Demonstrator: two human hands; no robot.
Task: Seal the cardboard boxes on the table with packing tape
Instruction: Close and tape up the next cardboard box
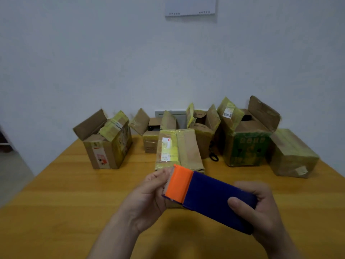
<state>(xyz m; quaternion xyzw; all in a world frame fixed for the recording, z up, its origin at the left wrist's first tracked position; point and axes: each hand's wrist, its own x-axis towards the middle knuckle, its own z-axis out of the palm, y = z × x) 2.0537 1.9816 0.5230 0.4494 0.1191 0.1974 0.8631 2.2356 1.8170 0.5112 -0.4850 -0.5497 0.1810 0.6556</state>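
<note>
Grips the blue end of the tape gun (211, 199) in the curled right hand (261, 212). Pinches its orange end with the left hand (147, 199). Holds it over the table (74, 193), near the closest box (179, 150).

Plain white wall (93, 53) all the way across, soft even light with no hard shadows. A white panel (190, 6) hangs up top and a pale socket plate (160, 114) sits low. The bench (74, 202) is orange-yellow wood, with grey floor (13, 174) off to the left.
</note>
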